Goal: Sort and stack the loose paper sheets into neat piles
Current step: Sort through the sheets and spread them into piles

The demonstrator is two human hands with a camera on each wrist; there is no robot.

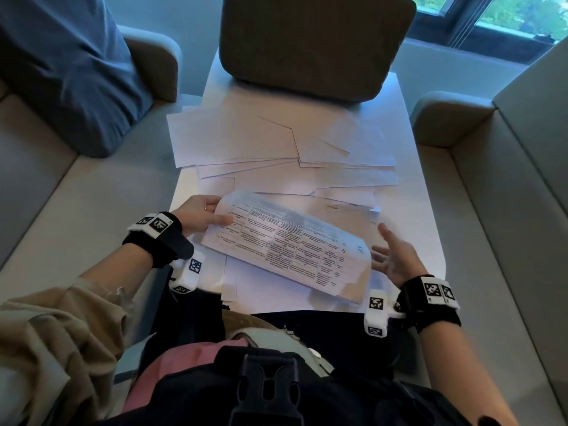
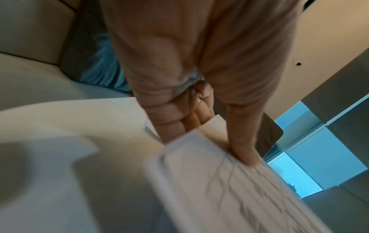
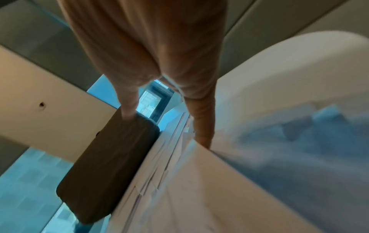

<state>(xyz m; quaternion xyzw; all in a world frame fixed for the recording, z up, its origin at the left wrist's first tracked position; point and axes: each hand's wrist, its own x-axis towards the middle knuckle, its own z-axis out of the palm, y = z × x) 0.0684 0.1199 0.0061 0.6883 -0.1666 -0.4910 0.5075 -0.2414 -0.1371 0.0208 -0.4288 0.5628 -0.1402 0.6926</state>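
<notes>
A printed sheet with a table of text (image 1: 289, 244) is lifted above the near end of the white table (image 1: 424, 229). My left hand (image 1: 203, 215) pinches its left end, thumb on top; the left wrist view shows the thumb (image 2: 242, 149) lying on the sheet (image 2: 219, 189). My right hand (image 1: 392, 256) hovers open just off the sheet's right end, fingers spread; whether a fingertip touches the edge I cannot tell. Under the sheet lies a small stack of papers (image 1: 246, 284). Many loose white sheets (image 1: 276, 142) are spread in overlapping layers across the middle of the table.
A dark brown cushion (image 1: 313, 44) stands at the table's far end. Grey sofa seats flank the table on both sides, with a blue pillow (image 1: 70, 72) on the left one. A window (image 1: 507, 16) is at the back right.
</notes>
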